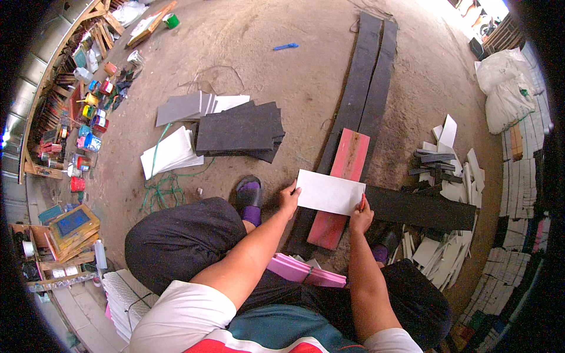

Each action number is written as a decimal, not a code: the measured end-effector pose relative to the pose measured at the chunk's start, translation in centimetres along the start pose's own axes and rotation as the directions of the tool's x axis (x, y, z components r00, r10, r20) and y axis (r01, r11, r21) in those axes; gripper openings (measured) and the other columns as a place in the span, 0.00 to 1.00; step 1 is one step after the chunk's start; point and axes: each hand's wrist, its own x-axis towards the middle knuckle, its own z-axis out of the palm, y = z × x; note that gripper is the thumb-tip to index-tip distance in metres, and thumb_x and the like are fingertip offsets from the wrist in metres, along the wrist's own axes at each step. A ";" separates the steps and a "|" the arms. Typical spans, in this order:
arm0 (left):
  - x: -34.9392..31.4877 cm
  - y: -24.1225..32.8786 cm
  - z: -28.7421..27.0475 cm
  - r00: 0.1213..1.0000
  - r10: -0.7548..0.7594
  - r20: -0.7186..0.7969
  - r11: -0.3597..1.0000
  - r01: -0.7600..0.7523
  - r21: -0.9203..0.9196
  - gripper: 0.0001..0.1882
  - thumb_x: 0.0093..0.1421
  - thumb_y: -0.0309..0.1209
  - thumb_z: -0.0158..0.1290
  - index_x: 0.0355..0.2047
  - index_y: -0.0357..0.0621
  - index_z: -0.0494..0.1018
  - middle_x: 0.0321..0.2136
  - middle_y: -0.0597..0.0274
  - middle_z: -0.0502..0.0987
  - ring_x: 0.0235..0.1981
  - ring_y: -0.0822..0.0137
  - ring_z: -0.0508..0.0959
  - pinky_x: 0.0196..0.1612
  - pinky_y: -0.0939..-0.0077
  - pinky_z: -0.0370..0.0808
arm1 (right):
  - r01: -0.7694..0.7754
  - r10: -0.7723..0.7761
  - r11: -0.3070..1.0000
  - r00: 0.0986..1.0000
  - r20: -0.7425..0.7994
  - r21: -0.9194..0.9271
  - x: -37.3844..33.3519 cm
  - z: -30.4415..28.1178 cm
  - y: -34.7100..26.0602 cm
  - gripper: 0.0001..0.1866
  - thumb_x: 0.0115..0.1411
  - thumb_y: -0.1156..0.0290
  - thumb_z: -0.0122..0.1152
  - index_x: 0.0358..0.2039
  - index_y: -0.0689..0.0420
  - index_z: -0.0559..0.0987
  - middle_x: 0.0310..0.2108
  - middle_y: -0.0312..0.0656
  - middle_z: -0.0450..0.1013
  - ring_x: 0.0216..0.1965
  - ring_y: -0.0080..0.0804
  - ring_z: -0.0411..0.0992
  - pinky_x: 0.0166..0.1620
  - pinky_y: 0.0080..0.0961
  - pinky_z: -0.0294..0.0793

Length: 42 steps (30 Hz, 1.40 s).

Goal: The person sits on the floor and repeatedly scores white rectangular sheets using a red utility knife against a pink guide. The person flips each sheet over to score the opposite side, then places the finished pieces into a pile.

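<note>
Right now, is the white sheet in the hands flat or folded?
Flat. The white sheet lies spread across the red board, all edges straight, left hand and right hand at its ends.

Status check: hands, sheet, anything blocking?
Left hand and right hand grip white sheet at both ends. Sheet over red board. Nothing blocking.

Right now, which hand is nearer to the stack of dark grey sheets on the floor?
Left. The left hand grips the white sheet's left edge, just below the dark grey sheets; the right hand is at the right edge.
</note>
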 end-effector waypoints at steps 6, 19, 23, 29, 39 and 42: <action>2.2 -1.3 -5.2 0.991 -0.115 -0.068 0.984 0.104 -0.147 0.23 0.65 0.24 0.55 0.62 0.40 0.72 0.55 0.55 0.79 0.51 0.67 0.77 0.55 0.72 0.72 | 0.155 -0.145 0.987 0.969 0.202 -0.033 -2.3 0.8 -3.2 0.21 0.63 0.65 0.61 0.57 0.38 0.80 0.37 0.53 0.77 0.42 0.53 0.76 0.49 0.45 0.75; 3.3 1.1 -6.3 0.916 0.279 -0.290 0.800 -0.054 0.598 0.28 0.60 0.27 0.58 0.62 0.42 0.71 0.56 0.41 0.75 0.58 0.43 0.72 0.62 0.55 0.68 | 0.004 -0.019 0.999 0.961 0.276 0.053 -3.0 2.4 -4.5 0.21 0.62 0.59 0.65 0.57 0.37 0.80 0.49 0.49 0.78 0.52 0.48 0.77 0.54 0.41 0.74; 0.9 5.6 -2.3 0.833 0.554 0.011 0.513 -0.351 0.783 0.33 0.57 0.31 0.62 0.63 0.45 0.68 0.65 0.51 0.66 0.67 0.48 0.61 0.68 0.46 0.56 | -0.011 -0.027 0.991 0.962 0.271 0.136 -2.7 2.3 -3.4 0.21 0.62 0.61 0.66 0.57 0.39 0.80 0.48 0.49 0.79 0.51 0.48 0.78 0.53 0.40 0.75; 1.9 10.2 3.5 0.741 0.407 0.534 0.225 -0.648 0.727 0.30 0.64 0.43 0.57 0.66 0.53 0.67 0.67 0.57 0.65 0.70 0.50 0.58 0.72 0.43 0.49 | 0.011 -0.050 0.992 0.944 0.326 0.122 -2.8 1.8 -4.4 0.23 0.59 0.68 0.64 0.57 0.40 0.80 0.46 0.51 0.79 0.48 0.47 0.79 0.51 0.40 0.76; 0.8 10.6 6.6 0.800 0.182 0.572 0.193 -0.599 0.777 0.24 0.65 0.49 0.55 0.62 0.82 0.70 0.54 0.52 0.69 0.59 0.47 0.66 0.65 0.49 0.56 | 0.130 -0.157 0.981 0.968 0.193 0.147 -3.1 3.6 -2.3 0.32 0.53 0.72 0.64 0.61 0.42 0.76 0.40 0.50 0.80 0.40 0.55 0.78 0.46 0.47 0.77; 1.0 11.0 7.1 0.811 0.167 0.561 0.202 -0.585 0.786 0.23 0.65 0.49 0.56 0.61 0.81 0.72 0.53 0.52 0.69 0.58 0.49 0.66 0.65 0.50 0.56 | 0.066 -0.117 0.966 0.974 0.194 0.250 -2.3 3.5 -1.9 0.32 0.56 0.72 0.61 0.64 0.48 0.71 0.42 0.55 0.79 0.41 0.58 0.78 0.46 0.50 0.76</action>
